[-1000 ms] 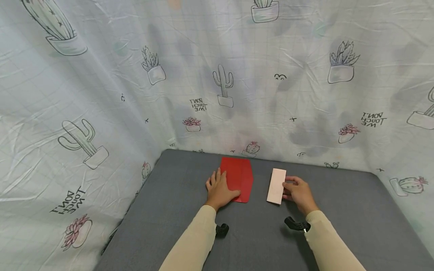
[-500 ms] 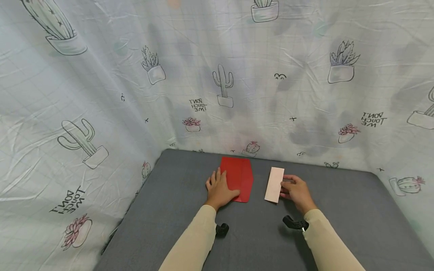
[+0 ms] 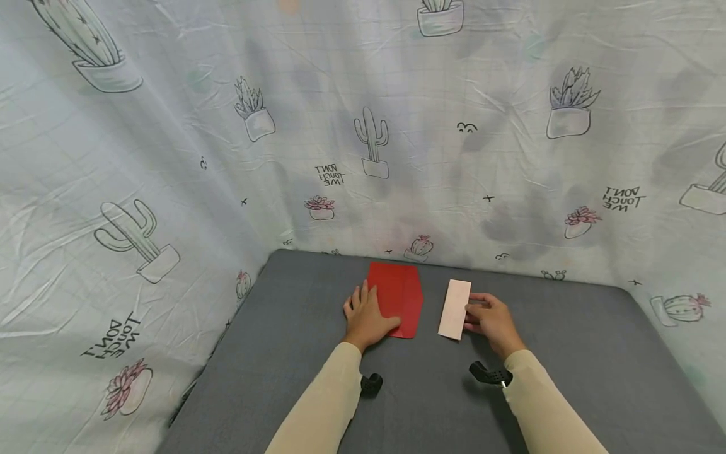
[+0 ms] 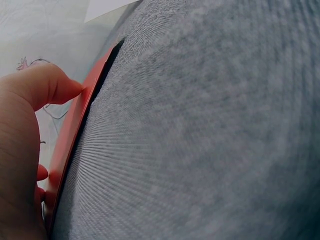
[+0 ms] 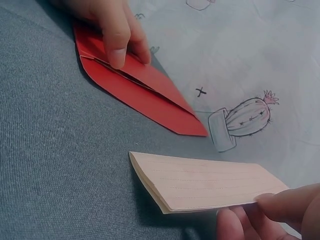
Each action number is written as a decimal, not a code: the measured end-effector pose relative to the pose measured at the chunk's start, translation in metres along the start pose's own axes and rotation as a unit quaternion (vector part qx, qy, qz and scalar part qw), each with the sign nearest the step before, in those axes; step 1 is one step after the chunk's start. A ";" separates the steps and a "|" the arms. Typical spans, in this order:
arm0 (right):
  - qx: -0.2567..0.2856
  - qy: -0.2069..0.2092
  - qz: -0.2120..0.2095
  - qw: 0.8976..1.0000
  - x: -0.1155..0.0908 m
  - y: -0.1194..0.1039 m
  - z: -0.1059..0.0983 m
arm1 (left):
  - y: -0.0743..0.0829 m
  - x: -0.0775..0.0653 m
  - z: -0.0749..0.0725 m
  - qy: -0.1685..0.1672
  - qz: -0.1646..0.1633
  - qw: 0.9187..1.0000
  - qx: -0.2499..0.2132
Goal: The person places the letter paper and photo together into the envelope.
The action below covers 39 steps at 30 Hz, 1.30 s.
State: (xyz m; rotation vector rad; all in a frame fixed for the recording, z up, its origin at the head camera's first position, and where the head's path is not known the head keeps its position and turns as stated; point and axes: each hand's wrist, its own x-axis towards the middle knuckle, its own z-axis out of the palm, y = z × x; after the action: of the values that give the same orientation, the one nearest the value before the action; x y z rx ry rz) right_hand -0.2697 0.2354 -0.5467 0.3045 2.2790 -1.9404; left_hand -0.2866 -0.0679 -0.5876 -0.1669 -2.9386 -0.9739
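Note:
A red envelope (image 3: 399, 296) lies on the grey table, its flap side facing right. My left hand (image 3: 365, 318) rests on its left part with fingers spread, the thumb pressing near the lower edge. In the right wrist view the envelope (image 5: 165, 110) shows a slit-like opening along the flap, with left-hand fingers on it. To the right, my right hand (image 3: 495, 321) pinches a folded sheet of pale pink paper (image 3: 455, 309) by its right edge, thumb on top and fingers beneath. Ruled dashed lines and a layered folded end show on this paper (image 5: 210, 182) close over the table.
The grey cloth-covered table (image 3: 420, 397) ends at a white curtain (image 3: 431, 157) printed with cacti, which hangs behind it and along the left side. A black wrist-camera mount (image 3: 371, 386) sits under the left wrist, another mount (image 3: 489, 374) beside the right wrist.
My right hand has moved slightly left with the folded paper, bringing it nearer the red envelope. The left hand and the envelope have stayed in place.

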 end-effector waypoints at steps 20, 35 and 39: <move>0.039 -0.018 0.004 0.999 -0.002 -0.004 0.015 | 0.000 0.000 0.001 0.006 -0.003 1.000 0.001; 0.059 -0.019 0.006 0.998 0.004 -0.002 0.030 | -0.003 0.002 0.004 0.013 0.003 1.000 -0.006; 0.061 -0.022 0.004 0.998 0.005 -0.002 0.034 | -0.005 0.004 0.007 0.011 0.000 1.000 -0.002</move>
State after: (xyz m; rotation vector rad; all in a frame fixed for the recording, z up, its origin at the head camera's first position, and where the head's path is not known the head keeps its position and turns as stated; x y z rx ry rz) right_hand -0.2757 0.2019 -0.5514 0.2800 2.1327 -2.0657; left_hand -0.2913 -0.0675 -0.5961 -0.1562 -2.9161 -0.9743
